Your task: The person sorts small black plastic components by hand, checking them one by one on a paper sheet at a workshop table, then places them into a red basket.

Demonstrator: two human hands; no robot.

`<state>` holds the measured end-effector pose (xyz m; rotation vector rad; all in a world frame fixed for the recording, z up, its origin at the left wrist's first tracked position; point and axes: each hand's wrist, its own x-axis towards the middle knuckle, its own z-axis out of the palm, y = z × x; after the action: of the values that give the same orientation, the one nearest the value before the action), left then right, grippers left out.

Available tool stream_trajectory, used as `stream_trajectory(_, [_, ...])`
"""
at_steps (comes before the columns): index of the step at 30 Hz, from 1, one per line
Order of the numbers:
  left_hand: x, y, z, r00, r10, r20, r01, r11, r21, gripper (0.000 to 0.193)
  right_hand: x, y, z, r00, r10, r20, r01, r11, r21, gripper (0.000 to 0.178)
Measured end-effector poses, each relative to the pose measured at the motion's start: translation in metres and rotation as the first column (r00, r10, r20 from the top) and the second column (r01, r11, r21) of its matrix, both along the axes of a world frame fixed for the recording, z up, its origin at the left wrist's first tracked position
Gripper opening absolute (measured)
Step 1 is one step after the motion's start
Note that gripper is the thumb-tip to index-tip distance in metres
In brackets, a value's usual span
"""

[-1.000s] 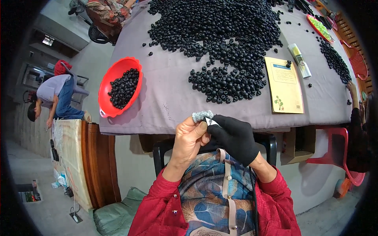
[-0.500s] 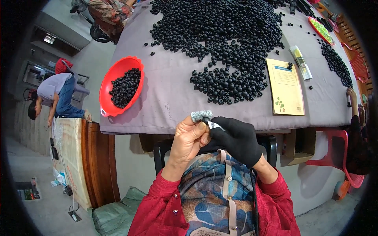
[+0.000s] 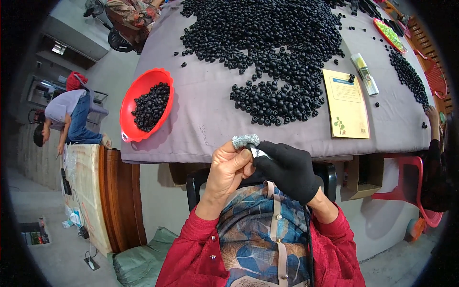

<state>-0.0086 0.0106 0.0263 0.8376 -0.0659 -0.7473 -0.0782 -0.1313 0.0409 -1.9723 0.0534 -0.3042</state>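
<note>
Head view: on the near side of the black beads, left hand and gloved right hand meet — each grip pinched closed, contents hidden.

On the table, bowl of pieces left, heap of pieces centre, booklet right.

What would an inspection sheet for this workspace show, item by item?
Surface: grey tablecloth, lightly creased.
Job's things: black bead-like pieces heaped on the cloth; more in the red bowl.
Clutter: yellow booklet with black pieces on it; pale tube beside.
Grips: left grip bare, grey cover on one finger; right grip black-gloved; fingertips pinched, small white piece there, details unclear.
Cables: white plug, floor, lower left.
Surroundings: person bending at left; another person's hand at right; red chair.
</note>
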Motion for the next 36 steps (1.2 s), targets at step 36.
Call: stream_trajectory(36, [0.0008, 0.0002, 0.0008, 1.000, -0.026, 0.016, 0.025, 1.000, 0.013, 0.016, 0.0015, -0.0045, -0.0018, 0.998, 0.048, -0.046, -0.044, 0.996, 0.074, 0.027])
